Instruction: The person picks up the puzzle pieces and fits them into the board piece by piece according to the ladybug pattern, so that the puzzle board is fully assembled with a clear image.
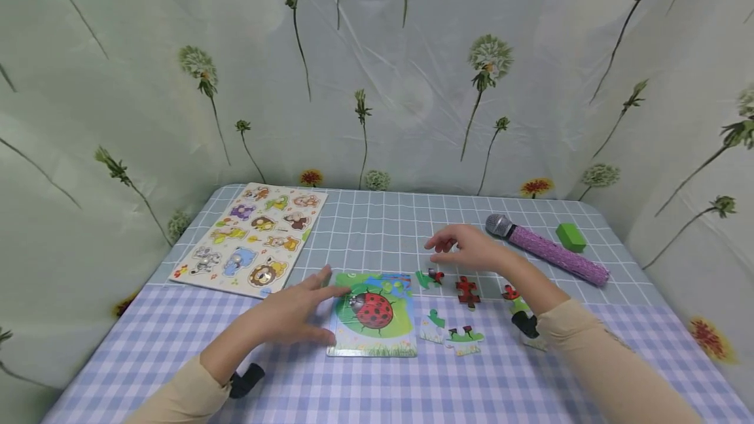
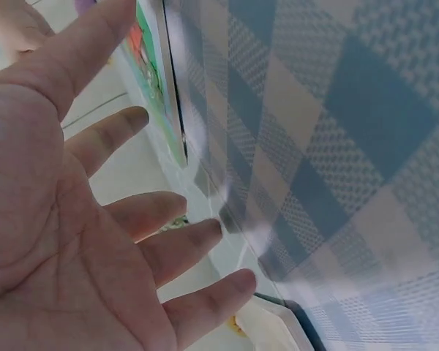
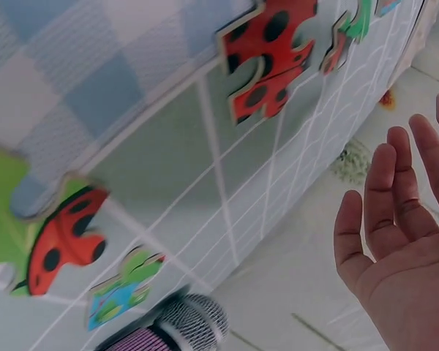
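A checked worktop (image 1: 377,391) carries an animal board (image 1: 254,238) at far left and a ladybug puzzle (image 1: 374,313) near the middle. The left hand (image 1: 288,313) spreads its fingers wide at the puzzle's left edge; the right hand (image 1: 471,247), loosely bent, empty, hovers left of a microphone (image 1: 550,252). Beyond lies a green block (image 1: 571,237). Loose pieces (image 1: 468,292) lie right of the puzzle.

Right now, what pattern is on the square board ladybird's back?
The ladybird's back is red with black spots, clearest in the head view.
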Demonstrator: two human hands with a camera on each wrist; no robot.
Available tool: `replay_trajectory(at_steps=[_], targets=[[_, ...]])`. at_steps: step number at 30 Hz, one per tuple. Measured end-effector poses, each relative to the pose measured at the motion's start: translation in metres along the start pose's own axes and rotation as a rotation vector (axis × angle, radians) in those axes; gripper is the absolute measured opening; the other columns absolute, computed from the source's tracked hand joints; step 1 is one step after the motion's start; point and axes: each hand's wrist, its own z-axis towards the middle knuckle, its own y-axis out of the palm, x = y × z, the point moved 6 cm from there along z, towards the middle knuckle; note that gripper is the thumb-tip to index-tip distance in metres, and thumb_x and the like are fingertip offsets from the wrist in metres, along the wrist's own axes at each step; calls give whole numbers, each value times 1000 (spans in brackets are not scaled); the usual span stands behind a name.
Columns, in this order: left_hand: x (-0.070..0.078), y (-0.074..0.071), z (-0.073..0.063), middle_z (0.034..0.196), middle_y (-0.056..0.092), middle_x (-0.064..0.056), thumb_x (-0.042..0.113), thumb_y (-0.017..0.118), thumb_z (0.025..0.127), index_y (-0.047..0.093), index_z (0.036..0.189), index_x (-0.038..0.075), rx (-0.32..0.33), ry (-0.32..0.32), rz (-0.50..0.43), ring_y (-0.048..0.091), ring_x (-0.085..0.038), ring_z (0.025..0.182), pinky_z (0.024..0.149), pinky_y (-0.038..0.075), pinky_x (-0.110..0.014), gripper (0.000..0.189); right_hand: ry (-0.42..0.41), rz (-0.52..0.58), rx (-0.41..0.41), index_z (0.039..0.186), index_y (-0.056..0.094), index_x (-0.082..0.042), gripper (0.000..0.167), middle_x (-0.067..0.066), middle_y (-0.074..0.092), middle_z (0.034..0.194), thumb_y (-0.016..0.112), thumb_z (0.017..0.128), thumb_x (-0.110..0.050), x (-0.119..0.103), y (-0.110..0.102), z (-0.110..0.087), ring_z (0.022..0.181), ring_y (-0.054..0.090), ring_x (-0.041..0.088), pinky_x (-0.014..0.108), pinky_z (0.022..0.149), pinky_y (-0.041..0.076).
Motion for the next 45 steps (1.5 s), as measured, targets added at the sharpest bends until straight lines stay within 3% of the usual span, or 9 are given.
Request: replay_trajectory(at_steps=[6, 9, 19, 29, 35, 40, 45], targets=[[3, -1, 8, 177, 24, -24, 55, 84, 89, 49, 162, 30, 34, 70, 26, 38, -54, 156, 117, 39, -78, 85, 87, 9, -1, 127, 77, -5, 31, 2, 78, 110, 73, 103, -24, 10, -15, -15, 102, 69, 16, 36, 89, 58], [5, 0, 13, 178, 22, -23, 56, 84, 88, 48, 163, 30, 34, 95, 35, 32, -52, 159, 118, 34, -81, 87, 127, 11, 12, 130, 75, -5, 34, 1, 78, 109, 73, 104, -26, 15, -27, -22, 101, 68, 16, 38, 92, 58], [8, 3, 20, 178, 23, -22, 59, 87, 83, 48, 163, 31, 28, 110, 79, 29, -60, 157, 114, 32, -87, 93, 206, -19, 53, 132, 74, -3, 38, 4, 75, 108, 75, 102, -26, 44, -45, -50, 94, 65, 15, 29, 78, 57], [7, 5, 23, 178, 25, -21, 59, 87, 83, 50, 162, 30, -1, 87, 49, 28, -56, 159, 116, 28, -87, 91, 288, -69, 54, 130, 73, 2, 40, 13, 75, 110, 77, 100, -25, 67, -49, -72, 100, 69, 24, 36, 83, 59], [-7, 14, 28, 177, 28, -20, 72, 82, 80, 49, 161, 40, 37, 133, -3, 30, -59, 157, 111, 27, -91, 93, 342, -82, 56, 128, 73, 3, 41, 21, 74, 114, 79, 98, -24, 78, -48, -85, 105, 72, 35, 53, 94, 62], [-17, 20, 32, 178, 28, -18, 76, 80, 78, 46, 161, 44, 45, 137, -13, 29, -57, 159, 112, 27, -90, 95, 410, -89, 43, 131, 71, 3, 43, 28, 72, 122, 80, 97, -22, 85, -46, -93, 111, 73, 42, 58, 99, 61], [-8, 14, 29, 177, 29, -19, 67, 85, 80, 49, 161, 38, 27, 118, -7, 30, -55, 159, 113, 28, -89, 93, 453, -109, 44, 133, 70, 3, 49, 28, 72, 122, 83, 94, -24, 89, -44, -98, 107, 72, 39, 59, 97, 61]])
